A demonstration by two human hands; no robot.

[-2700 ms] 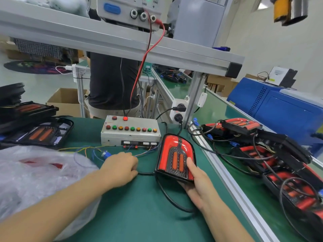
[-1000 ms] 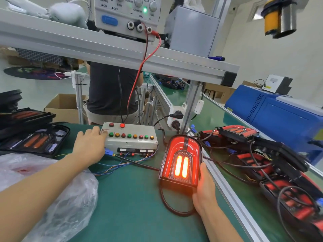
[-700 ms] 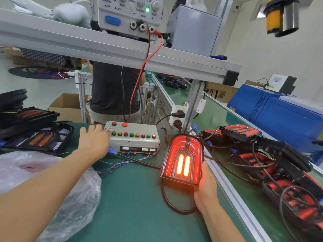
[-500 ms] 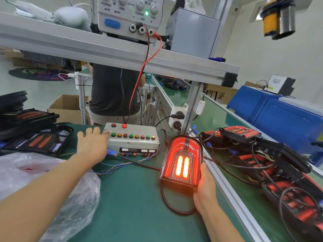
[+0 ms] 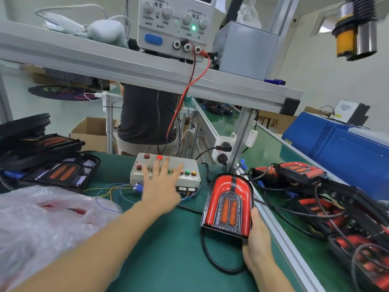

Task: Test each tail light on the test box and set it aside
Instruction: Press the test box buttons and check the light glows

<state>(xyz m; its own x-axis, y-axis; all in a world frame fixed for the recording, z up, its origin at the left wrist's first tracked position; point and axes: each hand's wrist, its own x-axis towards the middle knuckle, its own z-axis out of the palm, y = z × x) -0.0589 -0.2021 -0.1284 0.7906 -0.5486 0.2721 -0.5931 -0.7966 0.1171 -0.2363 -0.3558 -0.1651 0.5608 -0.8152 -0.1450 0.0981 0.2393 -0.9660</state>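
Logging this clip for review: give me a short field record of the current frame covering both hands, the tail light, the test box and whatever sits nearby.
left hand: fingers spread over the test box buttons, blurred
right hand: holds the tail light's lower right edge
tail light: propped upright on the green mat, centre bars look unlit
test box: one red lamp lit on top
cable: black, loops from the tail light's base
nearby: more lights piled right, plastic bag left

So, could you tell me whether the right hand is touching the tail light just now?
Touching. The head view shows the right hand gripping the lower right edge of the tail light, its thumb lying against the housing with no gap visible.
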